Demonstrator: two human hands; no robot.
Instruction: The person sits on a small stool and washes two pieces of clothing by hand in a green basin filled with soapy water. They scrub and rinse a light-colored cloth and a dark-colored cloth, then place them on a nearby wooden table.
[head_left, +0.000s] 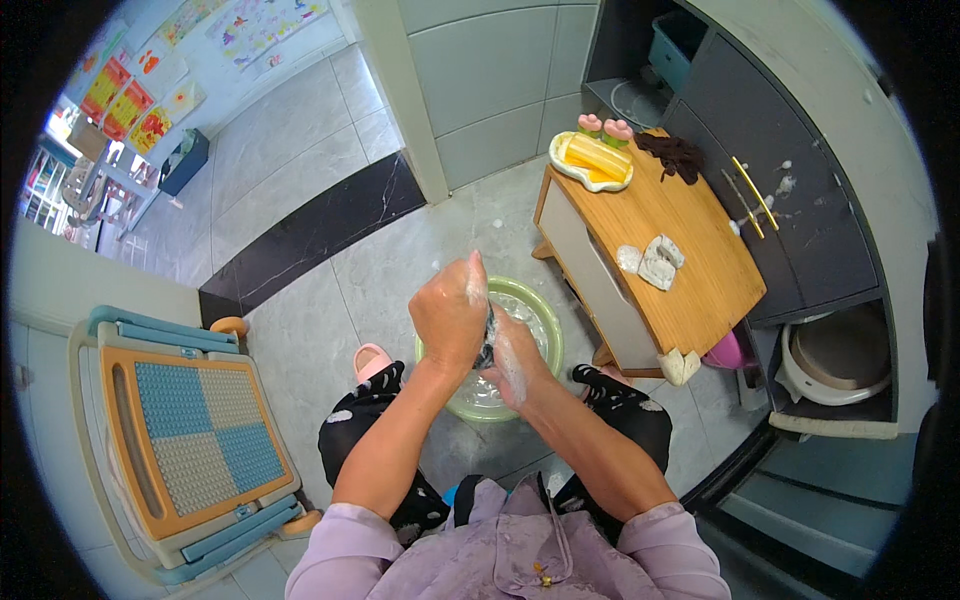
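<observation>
My left hand (450, 319) is closed into a fist, with white suds along the thumb. Pressed against it is my right hand (516, 356), foamy from the thumb side to the wrist. Both grip a small dark wet cloth (488, 341), mostly hidden between the palms, so its kind is unclear. Below them a round light-green plastic basin (553, 324) stands on the tiled floor between my feet, holding sudsy water (480, 394).
At right is a low wooden cabinet (690, 247) bearing a soap dish (592, 180) with a yellow bar (596, 156), a dark brown cloth (670, 156) and a crumpled white piece (660, 262). A folded step stool or rack with a studded panel (202, 435) leans at left.
</observation>
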